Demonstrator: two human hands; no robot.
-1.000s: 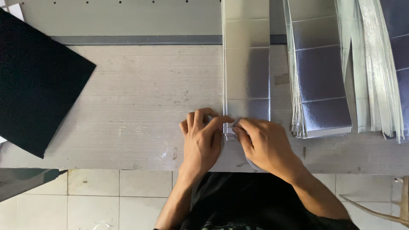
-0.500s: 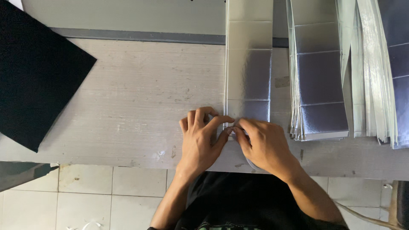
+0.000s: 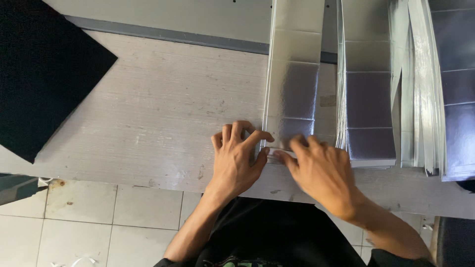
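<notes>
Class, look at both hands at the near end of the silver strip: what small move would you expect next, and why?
Probably pressing the near end flat. The left hand and right hand both have fingers on the near end of the silver strip, which lies lengthwise on the table, beside a stack of similar strips.

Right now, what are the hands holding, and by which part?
Both the left hand and right hand press the silver strip at its near end.

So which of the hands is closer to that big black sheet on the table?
Left. The left hand lies on the black sheet's side of the silver strip, with bare table between them; the right hand is farther away.
</notes>
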